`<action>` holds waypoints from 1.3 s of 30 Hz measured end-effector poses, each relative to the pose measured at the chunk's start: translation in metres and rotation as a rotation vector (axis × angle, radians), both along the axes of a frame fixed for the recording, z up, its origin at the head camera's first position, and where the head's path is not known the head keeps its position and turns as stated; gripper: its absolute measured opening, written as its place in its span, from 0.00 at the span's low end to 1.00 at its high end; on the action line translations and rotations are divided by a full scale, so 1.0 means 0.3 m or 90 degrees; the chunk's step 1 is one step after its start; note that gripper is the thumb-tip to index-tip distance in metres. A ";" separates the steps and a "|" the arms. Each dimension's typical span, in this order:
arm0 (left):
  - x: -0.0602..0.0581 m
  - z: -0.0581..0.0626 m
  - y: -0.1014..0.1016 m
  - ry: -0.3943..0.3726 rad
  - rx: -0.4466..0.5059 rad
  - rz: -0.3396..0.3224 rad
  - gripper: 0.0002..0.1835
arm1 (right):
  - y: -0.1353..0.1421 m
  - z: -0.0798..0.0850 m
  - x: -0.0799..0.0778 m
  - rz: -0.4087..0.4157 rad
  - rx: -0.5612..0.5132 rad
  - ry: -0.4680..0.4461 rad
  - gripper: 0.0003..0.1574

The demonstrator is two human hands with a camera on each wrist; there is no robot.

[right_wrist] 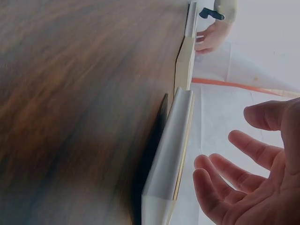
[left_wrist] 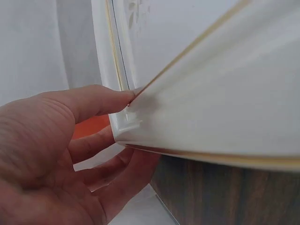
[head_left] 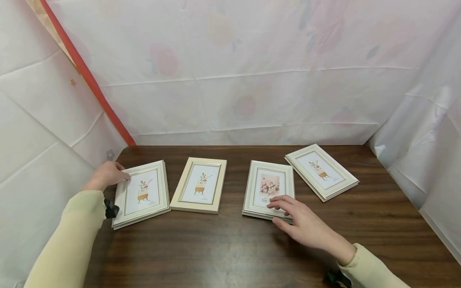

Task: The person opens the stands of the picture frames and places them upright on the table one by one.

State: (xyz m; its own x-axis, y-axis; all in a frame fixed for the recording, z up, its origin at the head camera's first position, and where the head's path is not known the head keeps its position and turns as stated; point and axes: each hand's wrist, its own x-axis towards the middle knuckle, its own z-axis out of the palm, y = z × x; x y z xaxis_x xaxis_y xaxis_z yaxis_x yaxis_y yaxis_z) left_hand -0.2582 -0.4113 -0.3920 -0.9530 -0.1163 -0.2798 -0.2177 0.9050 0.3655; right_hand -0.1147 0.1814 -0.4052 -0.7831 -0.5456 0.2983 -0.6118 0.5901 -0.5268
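At the far left of the table, my left hand pinches the upper left corner of a white picture frame with a plant-pot print. In the left wrist view the thumb lies on its face, and the other fingers curl below its edge. My right hand is over the lower right of a second white picture frame, which shows pink flowers. The right wrist view shows that hand's loosely bent fingers holding nothing, apart from the frame.
Between these two lies a cream picture frame with the same plant print. Another white one lies turned at the back right. All rest on a dark wooden table. Pale patterned sheets close in the back and sides, with a red strip at left.
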 end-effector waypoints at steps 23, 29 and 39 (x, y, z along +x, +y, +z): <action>0.014 0.015 -0.022 0.039 0.046 0.067 0.30 | 0.098 0.021 -0.054 -0.064 -0.002 0.009 0.19; 0.026 0.032 -0.018 0.025 0.093 0.098 0.29 | 0.109 0.021 -0.056 -0.083 -0.002 -0.006 0.19; 0.041 0.046 -0.028 0.009 0.201 0.124 0.30 | 0.135 0.039 -0.074 -0.077 -0.032 0.000 0.19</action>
